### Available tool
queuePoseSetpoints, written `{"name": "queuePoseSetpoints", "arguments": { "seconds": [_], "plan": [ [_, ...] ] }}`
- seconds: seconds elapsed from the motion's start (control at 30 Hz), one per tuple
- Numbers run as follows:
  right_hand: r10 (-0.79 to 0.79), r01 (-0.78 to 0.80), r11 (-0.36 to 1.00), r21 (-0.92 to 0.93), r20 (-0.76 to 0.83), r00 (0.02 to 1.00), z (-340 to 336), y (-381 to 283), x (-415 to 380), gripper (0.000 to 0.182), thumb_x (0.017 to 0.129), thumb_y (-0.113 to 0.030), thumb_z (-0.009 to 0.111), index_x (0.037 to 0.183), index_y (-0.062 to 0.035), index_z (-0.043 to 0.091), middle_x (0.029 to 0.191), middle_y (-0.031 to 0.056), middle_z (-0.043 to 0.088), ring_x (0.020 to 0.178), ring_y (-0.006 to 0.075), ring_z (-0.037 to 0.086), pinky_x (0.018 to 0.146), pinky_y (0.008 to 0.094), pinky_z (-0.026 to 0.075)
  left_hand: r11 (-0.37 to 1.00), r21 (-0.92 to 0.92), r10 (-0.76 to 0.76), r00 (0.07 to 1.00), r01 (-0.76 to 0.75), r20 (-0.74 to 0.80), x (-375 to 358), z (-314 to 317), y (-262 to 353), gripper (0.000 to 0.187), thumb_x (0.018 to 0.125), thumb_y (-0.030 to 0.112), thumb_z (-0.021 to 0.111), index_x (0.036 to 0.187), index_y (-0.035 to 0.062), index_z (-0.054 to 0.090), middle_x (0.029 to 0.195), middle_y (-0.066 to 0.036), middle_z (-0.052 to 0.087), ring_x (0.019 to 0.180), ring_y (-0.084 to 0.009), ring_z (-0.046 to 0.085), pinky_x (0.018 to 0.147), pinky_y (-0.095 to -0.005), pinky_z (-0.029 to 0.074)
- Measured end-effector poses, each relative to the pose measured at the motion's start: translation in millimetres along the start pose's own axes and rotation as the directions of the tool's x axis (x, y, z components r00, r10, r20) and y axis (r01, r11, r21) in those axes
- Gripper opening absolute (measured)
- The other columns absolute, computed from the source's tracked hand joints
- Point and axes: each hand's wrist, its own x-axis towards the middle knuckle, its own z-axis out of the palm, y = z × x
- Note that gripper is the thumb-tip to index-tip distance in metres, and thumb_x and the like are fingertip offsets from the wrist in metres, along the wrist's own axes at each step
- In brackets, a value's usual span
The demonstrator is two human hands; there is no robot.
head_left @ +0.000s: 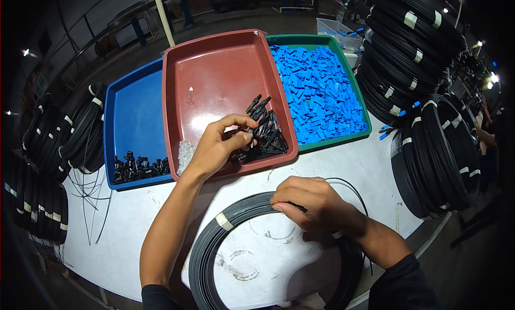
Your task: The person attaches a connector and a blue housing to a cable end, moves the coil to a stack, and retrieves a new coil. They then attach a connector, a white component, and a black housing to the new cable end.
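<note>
My left hand (222,141) reaches into the red tray (214,57), its thumb and index finger closed at a heap of slim black connector pieces (271,135). A dark piece shows between the fingertips, partly hidden by them. Over the far right side of a coil of black cable (204,251), my right hand (316,202) is closed with its fingers curled. A short dark length, seemingly a cable end, shows under the thumb; the rest is hidden by the hand. Pale tape binds the coil, which lies on the white table (129,224).
A blue tray (134,95) with short black parts (139,168) stands left; a green tray (351,79) of blue connectors (322,95) stands right. Clear small pieces (186,153) lie in the red tray's near-left corner. Stacked cable coils (407,52) flank the table. One loose cable (360,197) arcs beside my right hand.
</note>
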Motion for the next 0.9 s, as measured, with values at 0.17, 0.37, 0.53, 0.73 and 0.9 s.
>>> {"name": "queuePoseSetpoints", "arguments": {
  "seconds": [0.17,0.37,0.53,0.73,0.9],
  "plan": [
    [-0.015,0.015,1.000,0.009,-0.020,1.000,2,3,-2,0.005,0.085,-0.002,0.069,0.089,-0.0012,0.067,0.084,0.0106,0.066,0.072,0.0276,0.067,0.065,0.0370,0.055,0.989,0.111,0.101,0.995,-0.102,0.020,-10,-7,-12,0.018,0.092,0.000,0.071,0.109,0.0020,0.066,0.088,-0.005,0.070,0.077,-0.0089,0.064,0.068,-0.0227,0.050],
    [-0.056,0.056,0.998,0.003,-0.021,0.998,2,6,-3,0.011,0.081,0.001,0.073,0.091,-0.0001,0.069,0.085,0.0121,0.069,0.073,0.0268,0.069,0.065,0.0345,0.056,0.993,0.063,0.098,0.993,-0.102,0.066,-16,-5,-16,0.016,0.092,0.001,0.071,0.106,0.0022,0.066,0.085,-0.006,0.070,0.074,-0.0095,0.064,0.065,-0.0231,0.050],
    [-0.058,0.059,0.998,0.017,-0.034,0.998,3,7,-4,0.010,0.082,0.002,0.072,0.092,0.0005,0.069,0.085,0.0125,0.069,0.072,0.0268,0.068,0.063,0.0350,0.055,0.995,0.000,0.102,0.992,-0.102,0.073,-28,-3,-9,0.013,0.093,0.004,0.071,0.105,0.0030,0.066,0.082,-0.004,0.070,0.069,-0.0052,0.059,0.062,-0.0209,0.046],
    [0.007,-0.006,0.999,0.041,-0.030,1.000,1,2,-4,0.006,0.087,-0.002,0.070,0.092,0.0001,0.068,0.086,0.0125,0.066,0.075,0.0286,0.066,0.068,0.0371,0.053,0.974,0.073,0.211,0.977,-0.213,0.029,-57,3,-15,0.018,0.088,-0.002,0.075,0.101,0.0027,0.063,0.084,0.002,0.062,0.073,-0.0033,0.055,0.066,-0.0208,0.045],
    [0.031,-0.027,0.997,0.071,-0.057,0.998,1,3,-4,0.008,0.087,-0.001,0.070,0.094,0.0005,0.069,0.088,0.0125,0.068,0.076,0.0265,0.067,0.067,0.0350,0.052,0.965,0.110,0.241,0.970,-0.237,-0.026,-91,19,-10,0.013,0.093,0.002,0.071,0.101,-0.0008,0.062,0.096,-0.005,0.067,0.085,-0.0097,0.067,0.076,-0.0249,0.054]
  ]
}}
